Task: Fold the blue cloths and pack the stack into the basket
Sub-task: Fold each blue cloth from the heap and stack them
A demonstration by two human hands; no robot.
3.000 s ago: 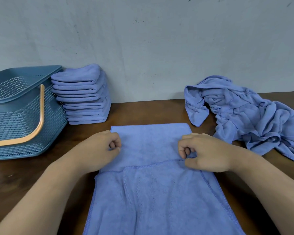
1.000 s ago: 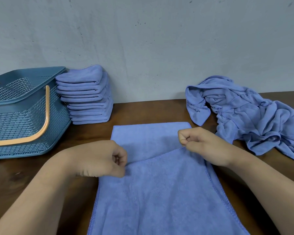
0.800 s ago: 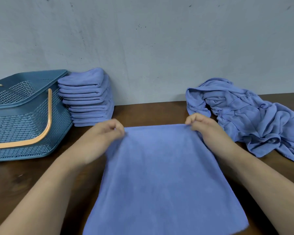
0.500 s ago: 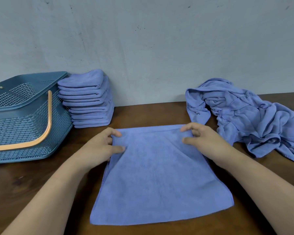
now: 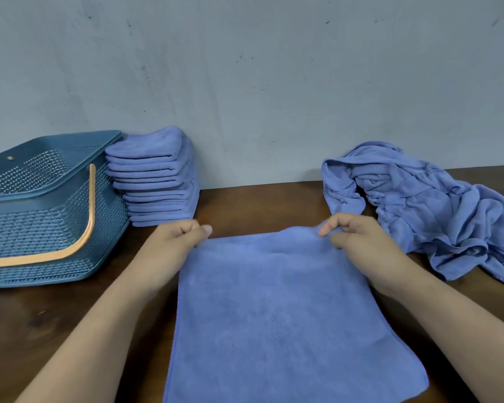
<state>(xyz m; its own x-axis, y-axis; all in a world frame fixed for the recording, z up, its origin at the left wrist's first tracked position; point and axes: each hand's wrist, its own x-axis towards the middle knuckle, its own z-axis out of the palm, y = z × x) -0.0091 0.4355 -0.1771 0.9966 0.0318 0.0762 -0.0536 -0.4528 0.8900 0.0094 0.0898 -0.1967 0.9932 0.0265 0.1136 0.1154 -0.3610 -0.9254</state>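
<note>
A blue cloth [image 5: 277, 309], folded once, lies in front of me on the dark wooden table [image 5: 56, 330]. My left hand [image 5: 175, 242] pinches its far left corner and my right hand [image 5: 358, 239] pinches its far right corner, with the far edge slightly raised. A stack of several folded blue cloths [image 5: 157, 181] stands against the wall at the back left. Beside it on the left sits a teal perforated basket [image 5: 41, 216] with an orange handle, nothing visible inside.
A crumpled heap of unfolded blue cloths [image 5: 425, 205] lies at the back right, reaching the right edge of view. A grey wall [image 5: 259, 82] closes off the table's far side. Bare table shows between the stack and the heap.
Both hands brought the near half of the cloth up to the far edge, laid it down, then took the far corners again and drew the folded cloth nearer.
</note>
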